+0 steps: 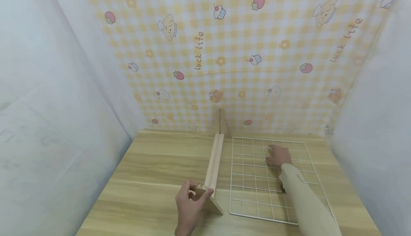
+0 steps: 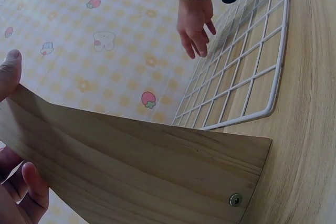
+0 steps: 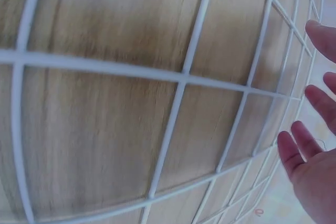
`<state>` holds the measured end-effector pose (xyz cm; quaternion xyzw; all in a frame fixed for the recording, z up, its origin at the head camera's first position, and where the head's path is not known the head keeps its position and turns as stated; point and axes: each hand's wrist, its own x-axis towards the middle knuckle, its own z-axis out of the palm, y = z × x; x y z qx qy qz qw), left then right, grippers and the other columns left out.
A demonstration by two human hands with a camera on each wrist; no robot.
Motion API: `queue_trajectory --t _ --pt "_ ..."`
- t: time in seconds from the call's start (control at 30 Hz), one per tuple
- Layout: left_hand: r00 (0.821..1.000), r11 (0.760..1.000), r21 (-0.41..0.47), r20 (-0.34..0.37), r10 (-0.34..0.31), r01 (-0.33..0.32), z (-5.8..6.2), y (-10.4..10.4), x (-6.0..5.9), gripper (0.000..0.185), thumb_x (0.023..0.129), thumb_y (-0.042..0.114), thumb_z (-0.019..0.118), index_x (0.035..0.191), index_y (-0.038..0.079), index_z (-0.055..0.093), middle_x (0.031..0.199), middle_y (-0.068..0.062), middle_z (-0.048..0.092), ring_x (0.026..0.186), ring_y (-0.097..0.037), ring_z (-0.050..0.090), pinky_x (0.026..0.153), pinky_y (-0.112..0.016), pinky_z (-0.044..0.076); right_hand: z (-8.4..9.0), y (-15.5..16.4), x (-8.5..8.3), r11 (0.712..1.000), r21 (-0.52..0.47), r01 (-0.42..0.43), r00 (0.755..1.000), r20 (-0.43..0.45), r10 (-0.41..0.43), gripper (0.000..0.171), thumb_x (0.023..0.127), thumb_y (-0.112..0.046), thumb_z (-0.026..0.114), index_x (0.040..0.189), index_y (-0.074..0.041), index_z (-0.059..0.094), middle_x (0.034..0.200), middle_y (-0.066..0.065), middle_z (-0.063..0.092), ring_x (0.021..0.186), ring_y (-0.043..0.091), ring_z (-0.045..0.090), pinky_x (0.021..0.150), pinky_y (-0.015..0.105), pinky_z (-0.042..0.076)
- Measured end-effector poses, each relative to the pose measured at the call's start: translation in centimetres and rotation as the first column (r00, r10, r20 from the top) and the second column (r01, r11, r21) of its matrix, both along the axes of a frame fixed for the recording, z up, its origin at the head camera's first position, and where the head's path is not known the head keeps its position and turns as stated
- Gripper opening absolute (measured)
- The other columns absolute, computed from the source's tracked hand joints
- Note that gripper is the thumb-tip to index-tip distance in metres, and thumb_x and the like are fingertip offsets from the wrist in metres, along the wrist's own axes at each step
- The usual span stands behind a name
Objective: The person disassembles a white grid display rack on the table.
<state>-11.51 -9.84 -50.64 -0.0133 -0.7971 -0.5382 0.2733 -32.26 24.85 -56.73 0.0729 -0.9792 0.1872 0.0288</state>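
Two hands are at work on a wooden table [image 1: 154, 157]. The left hand [image 1: 189, 202] grasps the near end panel of a wooden stand [image 1: 214, 164], thumb over the panel's top edge and fingers curled behind it; the left wrist view shows that panel's face with one screw [image 2: 235, 200] near its lower corner. The stand's long grooved rail lies on the table and runs away from the person toward a second upright panel [image 1: 222, 121] by the back wall. A white wire grid [image 1: 257, 193] lies flat on the table just beside the rail, on its right. The right hand [image 1: 278, 156] is released, fingers straight and spread, palm down over the far half of the grid; whether the fingertips touch the wire cannot be told. A cream sleeve [image 1: 305, 200] covers the right forearm. A yellow checked cloth [image 1: 224, 50] with cartoon prints hangs behind the table.
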Motion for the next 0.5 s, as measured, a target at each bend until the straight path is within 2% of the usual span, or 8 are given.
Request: queue_trajectory --t 0.1,0.2,0.33,0.4,0.43,0.47,0.5 --pt "1.000 1.000 -0.004 0.024 0.006 -0.006 0.2 0.4 -0.1 0.035 0.063 0.019 0.083 0.078 0.012 0.052 0.079 0.003 0.061 0.055 -0.020 0.045 0.044 -0.016 0.038 0.4 0.5 0.4 0.999 -0.032 0.011 0.999 0.050 -0.009 0.059 0.077 -0.026 0.066 0.126 0.003 0.049 0.124 0.027 0.055 0.114 0.048 0.050 0.101 0.066 0.030" --pt "0.999 1.000 -0.005 0.049 0.001 -0.001 0.4 0.7 0.0 0.036 0.062 0.018 0.084 0.078 0.011 0.052 0.080 0.002 0.063 0.053 -0.021 0.045 0.045 -0.016 0.039 0.7 0.6 0.6 0.996 -0.092 0.020 0.996 0.087 -0.012 0.059 0.081 -0.026 0.065 0.129 0.003 0.046 0.129 0.028 0.051 0.116 0.048 0.048 0.099 0.062 0.036" --pt "0.998 0.999 -0.025 0.044 -0.035 0.036 0.6 0.4 0.0 0.036 0.063 0.023 0.083 0.077 0.013 0.052 0.077 0.006 0.061 0.048 -0.006 0.038 0.042 -0.015 0.037 1.6 0.1 0.8 0.983 -0.181 0.026 0.996 0.088 -0.010 0.058 0.083 -0.023 0.065 0.131 0.002 0.044 0.133 0.027 0.048 0.121 0.048 0.044 0.099 0.060 0.037" --pt "0.992 0.993 -0.069 0.082 -0.094 0.100 0.6 -0.2 -0.3 0.036 0.065 0.029 0.082 0.076 0.015 0.051 0.073 0.008 0.056 0.048 0.001 0.034 0.042 -0.014 0.035 2.2 -0.2 1.0 0.980 -0.195 0.025 0.996 0.085 -0.009 0.057 0.085 -0.023 0.064 0.132 0.002 0.044 0.135 0.026 0.046 0.123 0.047 0.042 0.101 0.060 0.036" --pt "0.982 0.984 -0.087 0.120 -0.146 0.157 0.7 -0.7 -0.5 0.035 0.066 0.032 0.081 0.077 0.016 0.052 0.073 0.008 0.055 0.049 0.003 0.034 0.042 -0.014 0.036 2.6 -0.4 1.1 0.978 -0.206 0.029 0.996 0.086 -0.011 0.056 0.085 -0.023 0.063 0.132 0.001 0.043 0.136 0.026 0.045 0.125 0.047 0.040 0.102 0.061 0.034" --pt "0.963 0.970 -0.090 0.175 -0.207 0.225 0.7 -1.3 -0.8 0.033 0.067 0.033 0.080 0.079 0.017 0.053 0.074 0.007 0.056 0.050 0.003 0.036 0.043 -0.014 0.037 2.9 -0.7 1.2 0.977 -0.211 0.027 0.996 0.086 -0.009 0.056 0.086 -0.024 0.062 0.132 0.001 0.043 0.136 0.026 0.045 0.125 0.047 0.039 0.103 0.061 0.034" --pt "0.933 0.949 -0.086 0.231 -0.276 0.302 0.8 -2.0 -1.1 0.030 0.070 0.033 0.078 0.081 0.017 0.055 0.076 0.006 0.058 0.051 0.003 0.039 0.045 -0.015 0.039 3.3 -1.0 1.3 0.976 -0.216 0.022 0.996 0.085 -0.004 0.056 0.086 -0.024 0.062 0.133 0.001 0.043 0.137 0.026 0.044 0.126 0.047 0.039 0.103 0.061 0.033"
